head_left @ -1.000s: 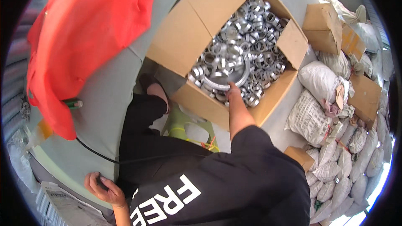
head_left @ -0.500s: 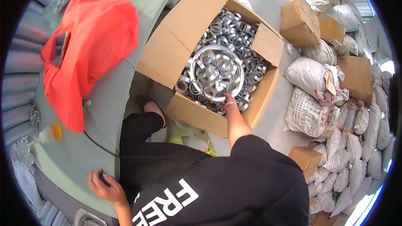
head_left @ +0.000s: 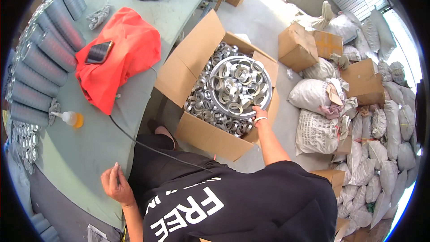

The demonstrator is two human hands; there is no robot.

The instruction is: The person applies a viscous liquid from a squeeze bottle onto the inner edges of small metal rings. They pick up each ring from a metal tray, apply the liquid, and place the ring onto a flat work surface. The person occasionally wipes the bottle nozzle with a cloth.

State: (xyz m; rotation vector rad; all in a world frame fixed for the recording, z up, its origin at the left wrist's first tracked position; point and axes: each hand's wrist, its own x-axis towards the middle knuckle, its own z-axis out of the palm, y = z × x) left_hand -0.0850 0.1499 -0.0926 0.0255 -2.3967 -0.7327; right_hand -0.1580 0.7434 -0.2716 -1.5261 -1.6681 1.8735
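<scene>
My right hand (head_left: 259, 114) grips the near rim of a round metal bowl (head_left: 268, 94). The bowl is heaped with loose silvery rings (head_left: 242, 78) and sits tilted over a cardboard box (head_left: 215, 139), which holds many more such rings. Fingers hide part of the rim, and a light band circles the wrist. Beside the green table's edge (head_left: 101, 197), my left hand (head_left: 117, 187) hangs with its fingers loosely curled and a gap toward the thumb; I see nothing in it.
On the table lie a red cloth (head_left: 130, 58) with a phone (head_left: 99, 52) on it, a bottle of orange liquid (head_left: 71, 118) and stacked rings (head_left: 51, 58). A black cable (head_left: 152, 148) runs to my clothing. Cartons (head_left: 298, 47) and white sacks (head_left: 318, 132) crowd the right.
The bowl has come up and to the right relative to the box, its rings now plainer to see. My left hand has risen slightly with its fingers more curled. The view has shifted.
</scene>
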